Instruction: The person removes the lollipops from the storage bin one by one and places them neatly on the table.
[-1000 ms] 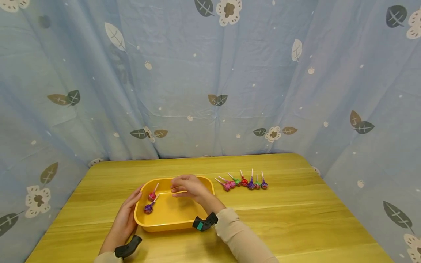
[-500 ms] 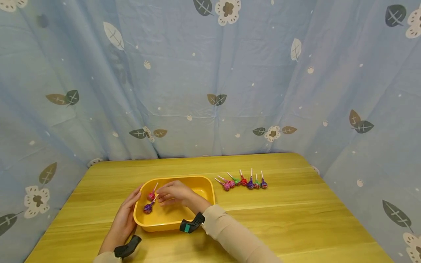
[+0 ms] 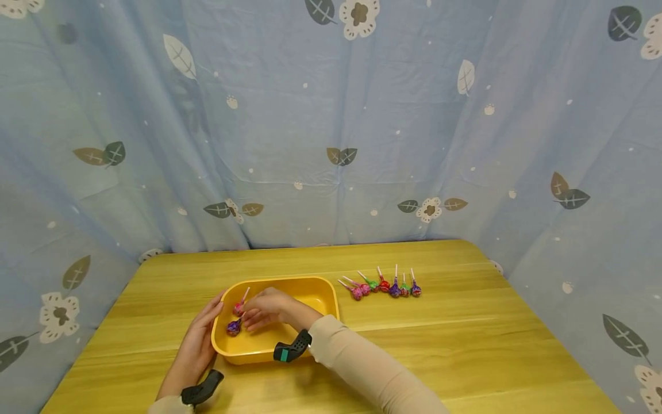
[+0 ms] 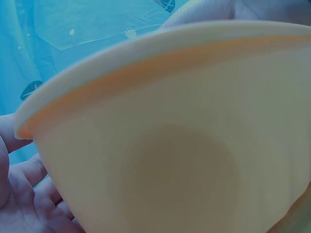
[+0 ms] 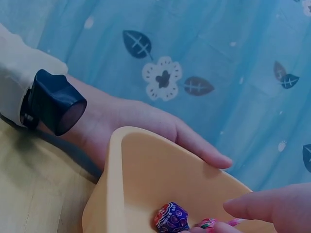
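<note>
My left hand (image 3: 195,344) rests along the left side of a yellow plastic basin (image 3: 331,299), its fingers straight against the outer wall near the rim. In the left wrist view the basin's wall (image 4: 184,97) covers most of that hand. My right hand (image 3: 271,310) reaches down inside the basin, fingertips at the stick of a purple-wrapped lollipop (image 3: 234,328). A pink-red lollipop (image 3: 238,309) lies just behind it, also in the basin. In the right wrist view a gap shows between the right hand's fingers (image 5: 262,204), close beside the purple lollipop (image 5: 171,218).
Right of the basin, several lollipops lie in a row on the wooden table (image 3: 465,333), among them a pink one (image 3: 357,294), a red one (image 3: 384,286) and a purple one (image 3: 395,291). A blue patterned curtain (image 3: 289,115) hangs behind the table.
My right hand has moved left and slightly down inside the basin, to the purple lollipop's stick. The left hand, the basin and the lollipops have stayed in place.
</note>
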### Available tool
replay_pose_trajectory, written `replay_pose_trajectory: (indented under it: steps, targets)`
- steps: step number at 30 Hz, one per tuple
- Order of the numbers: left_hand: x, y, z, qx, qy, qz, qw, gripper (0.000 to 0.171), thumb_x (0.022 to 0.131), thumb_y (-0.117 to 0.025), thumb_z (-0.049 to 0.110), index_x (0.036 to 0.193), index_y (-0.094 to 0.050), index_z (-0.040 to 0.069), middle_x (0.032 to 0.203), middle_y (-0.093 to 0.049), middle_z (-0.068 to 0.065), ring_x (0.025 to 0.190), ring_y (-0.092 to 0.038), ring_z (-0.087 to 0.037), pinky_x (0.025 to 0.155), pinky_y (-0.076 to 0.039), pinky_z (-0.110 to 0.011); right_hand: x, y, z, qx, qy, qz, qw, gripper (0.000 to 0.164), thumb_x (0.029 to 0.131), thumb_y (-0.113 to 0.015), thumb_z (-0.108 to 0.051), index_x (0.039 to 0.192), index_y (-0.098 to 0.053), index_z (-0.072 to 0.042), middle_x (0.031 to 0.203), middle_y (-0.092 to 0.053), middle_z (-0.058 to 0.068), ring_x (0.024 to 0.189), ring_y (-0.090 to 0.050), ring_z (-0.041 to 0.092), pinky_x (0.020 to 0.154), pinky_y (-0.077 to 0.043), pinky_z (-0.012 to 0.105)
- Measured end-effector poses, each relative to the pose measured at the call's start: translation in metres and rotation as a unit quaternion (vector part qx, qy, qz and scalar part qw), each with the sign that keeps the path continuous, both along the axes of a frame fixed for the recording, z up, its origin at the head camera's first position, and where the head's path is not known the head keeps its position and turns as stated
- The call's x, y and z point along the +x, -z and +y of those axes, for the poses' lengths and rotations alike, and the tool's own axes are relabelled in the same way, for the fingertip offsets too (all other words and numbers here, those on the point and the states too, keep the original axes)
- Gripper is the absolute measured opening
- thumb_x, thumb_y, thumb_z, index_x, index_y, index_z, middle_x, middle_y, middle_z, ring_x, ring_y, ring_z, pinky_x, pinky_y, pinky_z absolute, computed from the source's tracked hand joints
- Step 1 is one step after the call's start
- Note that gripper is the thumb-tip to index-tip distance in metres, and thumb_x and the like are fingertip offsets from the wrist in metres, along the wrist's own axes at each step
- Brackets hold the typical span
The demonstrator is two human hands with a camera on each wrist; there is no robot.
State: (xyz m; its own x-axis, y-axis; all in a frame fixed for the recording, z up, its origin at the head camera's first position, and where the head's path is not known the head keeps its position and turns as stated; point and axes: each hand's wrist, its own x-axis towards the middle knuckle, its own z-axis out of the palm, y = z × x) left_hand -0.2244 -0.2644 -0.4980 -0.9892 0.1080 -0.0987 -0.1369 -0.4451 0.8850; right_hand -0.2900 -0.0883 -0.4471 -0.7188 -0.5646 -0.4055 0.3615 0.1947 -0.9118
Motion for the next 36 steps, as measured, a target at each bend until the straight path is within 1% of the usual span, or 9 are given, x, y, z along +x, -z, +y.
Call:
replay_pose_trajectory:
  steps: [4, 7, 11, 15, 20, 25, 29, 32, 36]
  targets:
    - [0.000, -0.001, 0.001, 0.002, -0.003, -0.014, 0.9999, 0.062, 0.104, -0.042, 0.039, 0.155, -0.015, 0.017, 0.151, -0.021, 0.004, 0.139, -0.022, -0.012, 0.107, -0.034, -0.026, 0.000, 0.003, -0.002, 0.013, -0.007, -0.002, 1.000, 0.020, 0.093, -0.063, -0.009, 0.098, -0.070, 0.009, 0.086, -0.070, 0.021, 0.077, -0.070, 0.030, 0.073, -0.058, 0.041]
    - [0.001, -0.002, 0.001, 0.005, -0.004, -0.020, 0.9998, 0.064, 0.104, -0.041, 0.039, 0.156, -0.011, 0.016, 0.154, -0.015, 0.002, 0.141, -0.018, -0.014, 0.106, -0.036, -0.025, 0.000, 0.005, -0.004, 0.027, -0.023, 0.001, 0.999, 0.018, 0.093, -0.065, -0.011, 0.096, -0.071, 0.005, 0.086, -0.070, 0.020, 0.073, -0.070, 0.027, 0.072, -0.059, 0.040]
    - [0.002, -0.003, 0.000, 0.007, -0.004, -0.024, 0.9997, 0.066, 0.104, -0.041, 0.039, 0.156, -0.008, 0.016, 0.156, -0.011, 0.000, 0.143, -0.013, -0.017, 0.100, -0.042, -0.022, 0.002, 0.006, -0.004, 0.045, -0.051, 0.014, 0.998, 0.017, 0.093, -0.064, -0.012, 0.099, -0.070, 0.002, 0.085, -0.069, 0.017, 0.066, -0.065, 0.021, 0.072, -0.059, 0.040]
    - [0.002, -0.002, 0.000, 0.011, -0.005, -0.024, 0.9996, 0.066, 0.104, -0.042, 0.038, 0.157, -0.009, 0.016, 0.156, -0.011, 0.000, 0.144, -0.009, -0.019, 0.096, -0.044, -0.020, 0.004, 0.004, -0.004, 0.060, -0.077, 0.033, 0.995, 0.018, 0.094, -0.063, -0.013, 0.101, -0.069, 0.002, 0.085, -0.068, 0.017, 0.067, -0.064, 0.022, 0.073, -0.059, 0.041]
    - [0.002, 0.000, 0.000, 0.018, 0.003, -0.007, 0.9998, 0.059, 0.105, -0.041, 0.035, 0.156, -0.015, 0.018, 0.152, -0.017, 0.002, 0.142, -0.015, -0.017, 0.102, -0.040, -0.023, 0.005, 0.003, -0.003, 0.085, -0.087, 0.066, 0.990, 0.015, 0.092, -0.064, -0.012, 0.094, -0.069, 0.003, 0.083, -0.065, 0.016, 0.070, -0.066, 0.026, 0.070, -0.059, 0.040]
    - [0.002, 0.001, 0.001, 0.017, 0.001, 0.003, 0.9998, 0.055, 0.105, -0.042, 0.035, 0.154, -0.023, 0.020, 0.146, -0.028, 0.007, 0.136, -0.028, -0.010, 0.106, -0.036, -0.024, 0.009, 0.003, -0.002, 0.119, -0.106, 0.124, 0.979, 0.014, 0.090, -0.067, -0.012, 0.088, -0.071, 0.001, 0.076, -0.066, 0.011, 0.065, -0.065, 0.022, 0.064, -0.059, 0.035]
    - [0.002, 0.000, 0.002, 0.015, 0.007, 0.010, 0.9998, 0.058, 0.105, -0.041, 0.034, 0.156, -0.018, 0.018, 0.150, -0.022, 0.004, 0.138, -0.023, -0.012, 0.108, -0.034, -0.025, 0.012, 0.002, -0.002, 0.135, -0.121, 0.166, 0.969, 0.012, 0.087, -0.072, -0.011, 0.079, -0.073, -0.002, 0.071, -0.068, 0.007, 0.064, -0.064, 0.018, 0.061, -0.058, 0.031]
    - [0.002, -0.001, 0.002, 0.017, 0.005, 0.002, 0.9998, 0.060, 0.105, -0.041, 0.035, 0.156, -0.016, 0.018, 0.153, -0.017, 0.002, 0.140, -0.020, -0.015, 0.108, -0.033, -0.026, 0.014, 0.001, -0.003, 0.139, -0.126, 0.184, 0.965, 0.010, 0.084, -0.074, -0.007, 0.075, -0.072, -0.002, 0.069, -0.068, 0.006, 0.062, -0.064, 0.019, 0.060, -0.058, 0.030]
    - [0.002, -0.002, 0.002, 0.018, -0.003, -0.016, 0.9997, 0.061, 0.104, -0.043, 0.036, 0.156, -0.017, 0.019, 0.153, -0.017, 0.004, 0.140, -0.019, -0.013, 0.107, -0.034, -0.024, 0.014, 0.000, -0.001, 0.129, -0.122, 0.169, 0.970, 0.008, 0.083, -0.073, 0.000, 0.076, -0.070, 0.000, 0.068, -0.068, 0.007, 0.062, -0.065, 0.020, 0.062, -0.058, 0.031]
